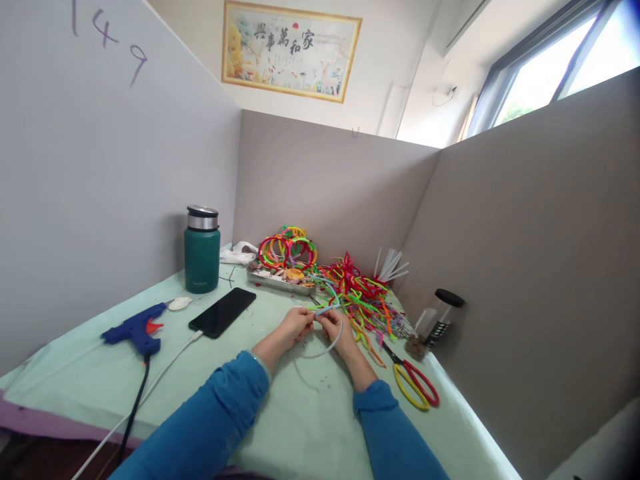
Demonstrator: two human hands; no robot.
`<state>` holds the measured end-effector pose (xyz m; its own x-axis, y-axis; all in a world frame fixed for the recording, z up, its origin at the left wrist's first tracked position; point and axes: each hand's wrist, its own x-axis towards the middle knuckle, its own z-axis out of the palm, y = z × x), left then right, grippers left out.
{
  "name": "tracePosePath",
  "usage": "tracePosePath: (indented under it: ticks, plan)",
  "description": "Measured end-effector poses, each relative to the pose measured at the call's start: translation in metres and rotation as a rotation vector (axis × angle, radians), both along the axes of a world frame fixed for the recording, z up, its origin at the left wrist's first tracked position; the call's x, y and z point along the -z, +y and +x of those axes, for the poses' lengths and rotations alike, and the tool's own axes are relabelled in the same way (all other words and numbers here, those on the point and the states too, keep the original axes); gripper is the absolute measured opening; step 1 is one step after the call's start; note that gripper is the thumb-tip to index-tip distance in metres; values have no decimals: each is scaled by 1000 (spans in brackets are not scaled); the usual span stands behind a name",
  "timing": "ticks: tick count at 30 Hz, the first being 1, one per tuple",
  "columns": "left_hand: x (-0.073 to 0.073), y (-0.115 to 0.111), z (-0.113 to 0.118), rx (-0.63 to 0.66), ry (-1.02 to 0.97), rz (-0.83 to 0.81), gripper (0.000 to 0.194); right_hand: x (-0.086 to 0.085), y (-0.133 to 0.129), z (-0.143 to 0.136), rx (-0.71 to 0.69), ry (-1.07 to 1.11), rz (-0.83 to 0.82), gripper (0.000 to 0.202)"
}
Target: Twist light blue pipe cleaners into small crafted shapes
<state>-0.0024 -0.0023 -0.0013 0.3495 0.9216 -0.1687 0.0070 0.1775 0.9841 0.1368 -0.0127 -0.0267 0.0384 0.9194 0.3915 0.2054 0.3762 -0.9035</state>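
My left hand (296, 325) and my right hand (336, 327) meet over the middle of the table, fingertips pinched together. Between them they grip a pale blue pipe cleaner (329, 309). One pale length of it curves down in a loop past my right wrist; another part bends up behind the fingers. Just beyond my hands lies a tangled heap of coloured pipe cleaners (353, 283), mostly red, green and orange. Scissors (415, 385) with one yellow and one red handle rest right of my right forearm.
A metal tray (287, 285) at the back holds small pieces, with pipe-cleaner rings (287, 252) on top. On the left are a green flask (202, 257), a phone (223, 313) on a white cable and a blue glue gun (135, 328). A clear jar (434, 320) leans at right. Grey partitions (330, 180) enclose the table.
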Motion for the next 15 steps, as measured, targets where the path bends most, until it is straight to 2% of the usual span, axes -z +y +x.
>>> tracePosePath:
  ticks: [8,15]
  plan:
    - [6,4,2,13,35,55,17,3,6,2,93,-86,79,27]
    - [14,8,4,-9,171,188,22,3,5,2,63,-43,53,28]
